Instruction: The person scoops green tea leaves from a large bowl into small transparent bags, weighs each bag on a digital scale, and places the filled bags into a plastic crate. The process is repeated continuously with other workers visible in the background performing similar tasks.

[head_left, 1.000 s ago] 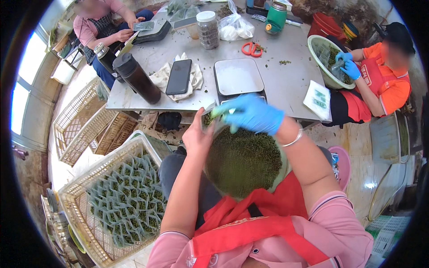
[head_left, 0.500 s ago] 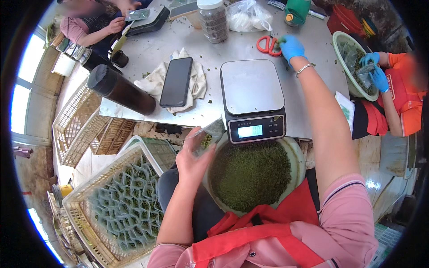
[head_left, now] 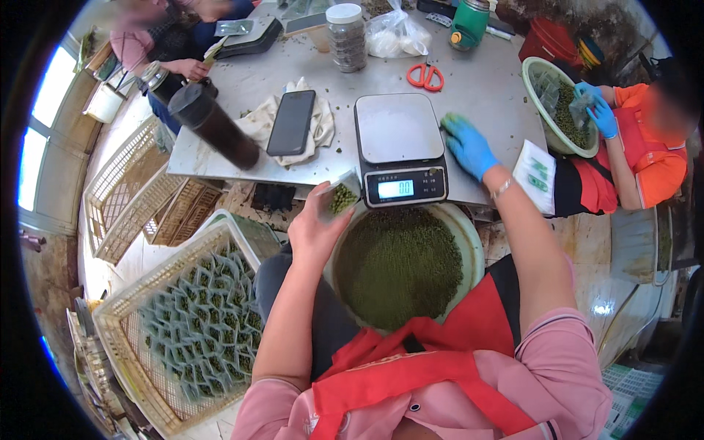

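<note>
Blue-gloved, the right hand (head_left: 471,150) lies to the right of the scale (head_left: 396,130), palm down, fingers outstretched and green-stained at the tips; whether they touch the scale's edge cannot be told. Left of the scale's display, the bare left hand (head_left: 315,226) pinches a pouch (head_left: 342,196) between thumb and fingers. Clear and tilted, the pouch holds small green grains. Between the two hands, the scale stands at the near edge of the metal surface (head_left: 484,81), display lit. Nearer the wearer than the scale: a pale basin (head_left: 474,253) of dark green grains. Beyond it: red-handled scissors (head_left: 425,76). To its left: a phone (head_left: 292,123) on a cloth (head_left: 323,132); lower left, a crate (head_left: 121,323) of filled pouches (head_left: 205,323).
</note>
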### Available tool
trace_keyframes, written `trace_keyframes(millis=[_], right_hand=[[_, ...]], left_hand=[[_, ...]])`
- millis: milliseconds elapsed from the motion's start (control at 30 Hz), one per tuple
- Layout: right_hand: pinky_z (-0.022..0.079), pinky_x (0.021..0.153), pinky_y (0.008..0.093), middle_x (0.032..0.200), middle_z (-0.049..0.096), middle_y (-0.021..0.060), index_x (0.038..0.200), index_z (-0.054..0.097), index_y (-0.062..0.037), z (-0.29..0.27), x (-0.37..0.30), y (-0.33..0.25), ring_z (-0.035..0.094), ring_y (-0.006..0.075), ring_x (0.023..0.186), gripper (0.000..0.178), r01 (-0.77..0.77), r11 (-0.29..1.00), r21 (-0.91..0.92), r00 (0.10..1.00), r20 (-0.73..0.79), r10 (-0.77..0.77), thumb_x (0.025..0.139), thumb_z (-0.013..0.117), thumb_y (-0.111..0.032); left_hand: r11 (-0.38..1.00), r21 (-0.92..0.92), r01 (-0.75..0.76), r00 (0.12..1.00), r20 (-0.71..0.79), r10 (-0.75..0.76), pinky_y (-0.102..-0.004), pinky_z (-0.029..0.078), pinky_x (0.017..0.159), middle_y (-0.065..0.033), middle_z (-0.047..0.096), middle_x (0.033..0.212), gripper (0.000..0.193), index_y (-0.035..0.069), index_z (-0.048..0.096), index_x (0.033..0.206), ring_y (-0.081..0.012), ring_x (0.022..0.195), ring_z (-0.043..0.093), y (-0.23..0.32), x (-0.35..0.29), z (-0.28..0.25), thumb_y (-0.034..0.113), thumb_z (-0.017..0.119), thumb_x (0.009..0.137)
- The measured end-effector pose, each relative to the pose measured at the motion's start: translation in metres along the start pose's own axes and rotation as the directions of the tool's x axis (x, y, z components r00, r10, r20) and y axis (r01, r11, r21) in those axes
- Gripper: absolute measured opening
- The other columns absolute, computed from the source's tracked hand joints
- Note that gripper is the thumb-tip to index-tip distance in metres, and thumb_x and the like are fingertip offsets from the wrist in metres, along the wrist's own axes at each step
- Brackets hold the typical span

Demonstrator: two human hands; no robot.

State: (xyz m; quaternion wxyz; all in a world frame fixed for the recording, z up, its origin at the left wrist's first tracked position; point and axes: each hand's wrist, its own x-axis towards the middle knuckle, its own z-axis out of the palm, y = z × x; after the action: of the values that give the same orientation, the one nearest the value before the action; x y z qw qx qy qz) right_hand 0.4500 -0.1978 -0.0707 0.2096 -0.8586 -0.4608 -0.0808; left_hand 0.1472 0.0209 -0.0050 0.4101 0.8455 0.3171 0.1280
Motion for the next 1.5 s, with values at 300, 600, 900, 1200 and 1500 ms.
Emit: trace_keyframes(millis=[300,600,900,1200,1500], right_hand=[[0.037,0.1,0.0378,0.126,0.051,0.0165,0.116,0.061,-0.0132,-0.014,-0.175,-0.175,0.045,0.0331,0.12,0.039,-0.162,0.879,0.449,0.98,0.179,0.089,0.077,0.059,-0.006],[0.042,0.094,0.0315,0.116,0.059,0.0148,0.112,0.06,-0.0018,0.017,-0.197,-0.244,0.057,0.0241,0.108,0.032,-0.214,0.746,0.631,0.921,0.384,-0.061,0.081,0.056,-0.004],[0.044,0.091,0.0314,0.112,0.061,0.0166,0.112,0.059,0.0009,0.026,-0.195,-0.26,0.058,0.0249,0.105,0.032,-0.22,0.777,0.59,0.877,0.469,-0.108,0.081,0.055,-0.005],[0.045,0.088,0.0326,0.109,0.062,0.0159,0.111,0.061,-0.0025,0.017,-0.193,-0.248,0.06,0.0268,0.1,0.03,-0.163,0.833,0.528,0.893,0.438,-0.103,0.082,0.056,-0.008],[0.046,0.086,0.0319,0.109,0.061,0.0186,0.116,0.057,-0.0015,-0.053,-0.14,-0.146,0.06,0.0257,0.099,0.039,-0.349,0.888,0.298,0.881,-0.218,0.42,0.086,0.06,-0.025]], left_hand=[[0.959,-0.256,-0.124,0.983,-0.166,0.082,-0.0366,0.049,0.072,-0.019,0.065,0.092,0.048,0.004,0.056,0.113,-0.0304,0.079,0.065,-0.03,-0.017,-0.011,0.042,0.058,0.083],[0.88,-0.437,-0.187,0.861,-0.505,-0.068,-0.0273,0.047,0.065,-0.0093,0.064,0.087,0.041,0.0,0.055,0.114,-0.0136,0.068,0.061,-0.12,-0.129,-0.201,0.031,0.059,0.088],[0.73,0.207,0.652,0.358,-0.932,-0.055,-0.0414,0.047,0.084,-0.0132,0.066,0.098,0.059,0.007,0.051,0.123,-0.0254,0.085,0.064,-0.278,-0.272,-0.427,0.053,0.047,0.086],[0.812,-0.098,0.576,0.257,-0.921,-0.294,-0.042,0.044,0.086,-0.0217,0.06,0.11,0.064,-0.002,0.056,0.115,-0.0323,0.098,0.06,-0.464,-0.251,-0.525,0.052,0.054,0.08],[0.748,0.214,0.629,0.681,-0.616,-0.397,-0.0385,0.036,0.098,-0.0162,0.047,0.132,0.062,0.001,0.039,0.134,-0.0302,0.119,0.047,-0.481,-0.189,-0.464,0.032,0.059,0.083]])
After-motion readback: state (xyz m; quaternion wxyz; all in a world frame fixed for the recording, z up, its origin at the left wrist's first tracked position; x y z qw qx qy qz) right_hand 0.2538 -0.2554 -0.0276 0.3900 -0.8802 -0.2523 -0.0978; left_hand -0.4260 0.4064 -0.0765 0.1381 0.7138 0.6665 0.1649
